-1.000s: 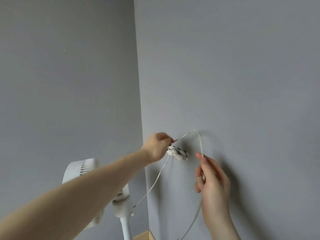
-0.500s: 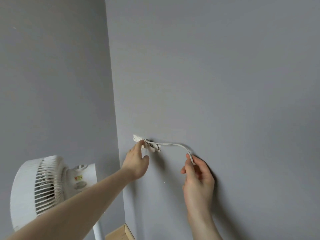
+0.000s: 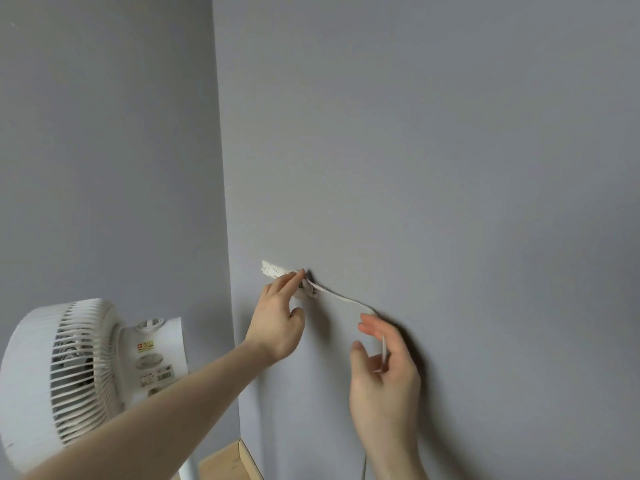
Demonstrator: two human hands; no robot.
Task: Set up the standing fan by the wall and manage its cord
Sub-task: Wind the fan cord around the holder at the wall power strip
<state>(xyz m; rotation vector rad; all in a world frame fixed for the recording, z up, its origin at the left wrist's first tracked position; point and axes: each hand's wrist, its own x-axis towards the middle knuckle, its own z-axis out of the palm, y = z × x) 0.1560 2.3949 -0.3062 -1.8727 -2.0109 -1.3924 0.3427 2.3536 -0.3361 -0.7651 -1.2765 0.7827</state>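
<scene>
- Head view: my left hand [image 3: 277,317] reaches to the grey matte wall [image 3: 433,150], fingertips pinching a crumpled strip of white tape [image 3: 275,270] stuck just right of the room corner.
- A small white clip [image 3: 309,289], details blurred, sits under those fingers, against the wall.
- White cord [image 3: 341,297], thin and smooth, runs from the clip rightward in a shallow sag, then bends down through my right hand [image 3: 382,368].
- Right hand: fingers loosely curled, cord lying across them near the fingertips; grip light, palm facing left.
- Cord reappears below my right wrist, hanging along the wall.
- Fan [image 3: 65,379]: lower left, white plastic, round slatted grille, motor housing with a printed label; near the left wall, well apart from the clip.
- Wood-toned floor [image 3: 225,465] at bottom.
</scene>
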